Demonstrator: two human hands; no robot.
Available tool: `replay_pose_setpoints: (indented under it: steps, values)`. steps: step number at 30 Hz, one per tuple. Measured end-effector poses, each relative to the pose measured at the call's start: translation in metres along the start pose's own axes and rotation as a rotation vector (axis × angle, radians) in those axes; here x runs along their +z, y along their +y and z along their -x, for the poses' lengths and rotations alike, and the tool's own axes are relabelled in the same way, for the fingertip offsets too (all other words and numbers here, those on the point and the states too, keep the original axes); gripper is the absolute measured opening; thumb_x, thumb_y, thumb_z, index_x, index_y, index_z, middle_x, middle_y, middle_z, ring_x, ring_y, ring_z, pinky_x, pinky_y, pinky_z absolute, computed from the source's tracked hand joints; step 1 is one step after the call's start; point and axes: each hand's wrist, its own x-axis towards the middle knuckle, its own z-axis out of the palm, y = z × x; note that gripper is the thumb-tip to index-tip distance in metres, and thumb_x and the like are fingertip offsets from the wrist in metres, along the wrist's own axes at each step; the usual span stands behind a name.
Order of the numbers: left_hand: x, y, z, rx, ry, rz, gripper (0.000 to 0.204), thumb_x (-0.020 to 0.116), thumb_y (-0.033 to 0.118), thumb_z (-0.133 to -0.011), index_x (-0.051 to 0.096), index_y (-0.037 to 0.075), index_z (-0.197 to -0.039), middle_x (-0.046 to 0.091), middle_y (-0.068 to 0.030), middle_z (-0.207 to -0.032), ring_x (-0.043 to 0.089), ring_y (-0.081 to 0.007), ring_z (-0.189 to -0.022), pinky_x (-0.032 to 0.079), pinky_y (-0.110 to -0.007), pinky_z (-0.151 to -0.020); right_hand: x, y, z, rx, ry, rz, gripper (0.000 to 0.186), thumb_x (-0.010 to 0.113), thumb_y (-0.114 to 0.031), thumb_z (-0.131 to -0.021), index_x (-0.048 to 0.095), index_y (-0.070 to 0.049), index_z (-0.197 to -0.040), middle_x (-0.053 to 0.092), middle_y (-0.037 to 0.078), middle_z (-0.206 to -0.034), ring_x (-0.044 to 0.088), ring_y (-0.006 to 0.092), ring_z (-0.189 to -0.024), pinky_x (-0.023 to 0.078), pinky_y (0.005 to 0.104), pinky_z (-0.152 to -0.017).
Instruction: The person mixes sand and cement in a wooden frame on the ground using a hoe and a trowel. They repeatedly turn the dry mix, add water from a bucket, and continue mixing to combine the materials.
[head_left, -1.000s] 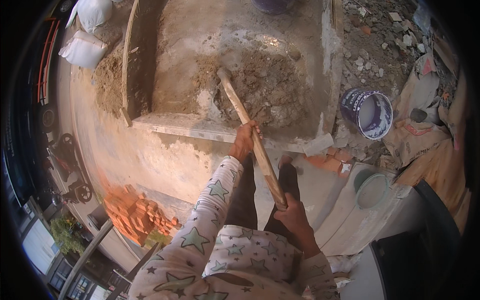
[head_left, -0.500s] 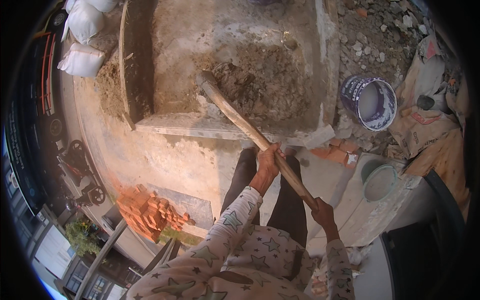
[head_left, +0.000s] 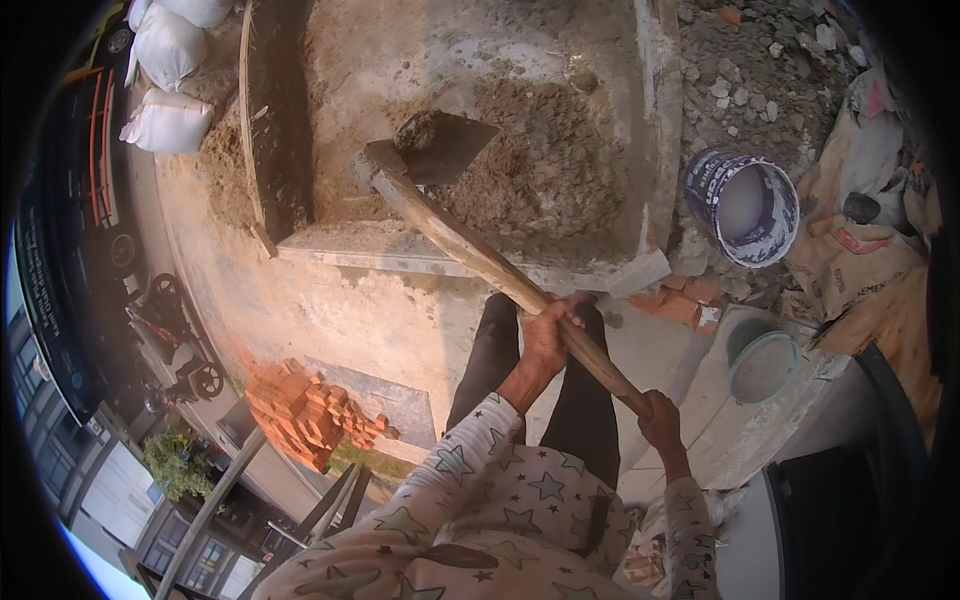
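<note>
A hoe [head_left: 455,236] with a long wooden handle slants across the middle of the view. My left hand [head_left: 546,335] is wrapped round the handle about midway, and my right hand [head_left: 660,418] grips its near end at lower right. At the far end the dark metal blade [head_left: 455,152] shows, with a clump of wet mortar stuck by the handle socket. Right of the blade lies a heap of grey-brown mortar [head_left: 565,165]. It sits in a shallow mixing bed with a board [head_left: 375,258] along its near side.
A purple bucket [head_left: 708,205] holding greyish liquid stands right of the bed, near rubble [head_left: 745,90] and cement bags [head_left: 850,260]. A greenish bucket [head_left: 742,340] is nearer me. Stacked bricks [head_left: 310,410] lie at left; white sacks [head_left: 165,120] are at far left.
The hoe's head has shifted left and its blade, earlier hidden in the mortar, now shows. Both hands have moved slightly right and nearer me with the handle.
</note>
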Motion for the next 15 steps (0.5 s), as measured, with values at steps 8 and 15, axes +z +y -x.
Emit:
replay_pose_setpoints:
  steps: [8, 15]
  values:
    - [-0.036, 0.022, -0.183, -0.183, 0.249, -0.168, 0.010, 0.062, 0.009, -0.082, 0.053, 0.007, -0.079, 0.051, -0.0069, -0.064, 0.051, -0.0245, -0.050, 0.049, -0.046, -0.051, -0.011, -0.104, -0.050, 0.169, -0.214, 0.102, 0.033, 0.068, -0.009, -0.071, 0.057, -0.004, -0.102, 0.066, 0.021, -0.083, 0.066, 0.0408, -0.083, 0.052, 0.0501, -0.075]
    - [-0.012, 0.047, -0.185, -0.062, 0.183, -0.226, 0.004, 0.059, 0.002, -0.081, 0.058, 0.001, -0.084, 0.052, -0.0087, -0.064, 0.052, -0.0234, -0.048, 0.047, -0.041, -0.044, 0.002, -0.116, -0.058, 0.154, -0.143, -0.024, 0.039, 0.069, -0.009, -0.068, 0.058, -0.003, -0.105, 0.066, 0.023, -0.083, 0.066, 0.0414, -0.083, 0.052, 0.0502, -0.074]
